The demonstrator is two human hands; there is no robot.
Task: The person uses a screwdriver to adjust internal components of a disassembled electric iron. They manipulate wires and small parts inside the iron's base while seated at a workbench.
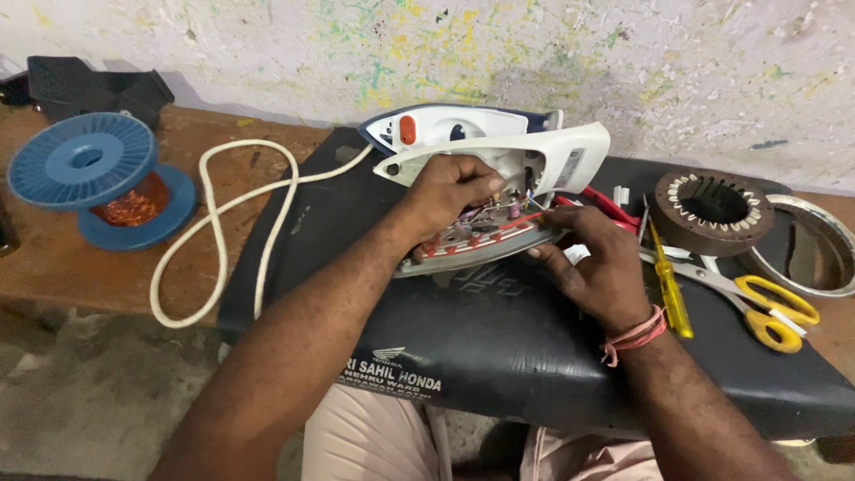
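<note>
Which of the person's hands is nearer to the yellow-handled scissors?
Right. The right hand rests at the iron's soleplate edge, just left of the scissors. The left hand is farther left, inside the opened iron.

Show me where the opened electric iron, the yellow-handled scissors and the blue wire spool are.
opened electric iron [534,156]: head view, on its white upper shell.
yellow-handled scissors [777,307]: head view, on the yellow handle loops.
blue wire spool [85,158]: head view, on its top flange.
</note>
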